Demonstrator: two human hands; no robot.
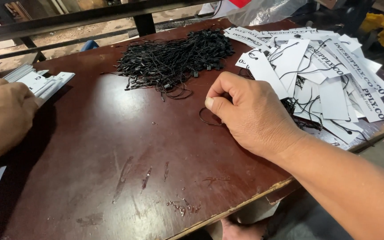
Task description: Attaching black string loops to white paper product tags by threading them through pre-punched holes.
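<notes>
Two bare hands work over the scuffed, dark reddish-brown wooden tabletop (112, 146). At the far left our left hand (3, 118) is closed around a fanned stack of white rectangular card tags (38, 80), whose free ends stick out past the knuckles toward the table's back edge. Further right, near the back of the table, lies a tangled heap of thin black string loops with small plastic locks (174, 60), clear of both hands. Just in front of it and to the right, our right hand (250, 118) rests knuckles-up on the wood, thumb and forefinger pinched together on a single black string loop (209, 120) that curls out onto the tabletop beneath the thumb. Behind and to the right of that hand spreads a loose pile of white printed card tags already threaded with black strings (325, 75), reaching to the table's right edge.
</notes>
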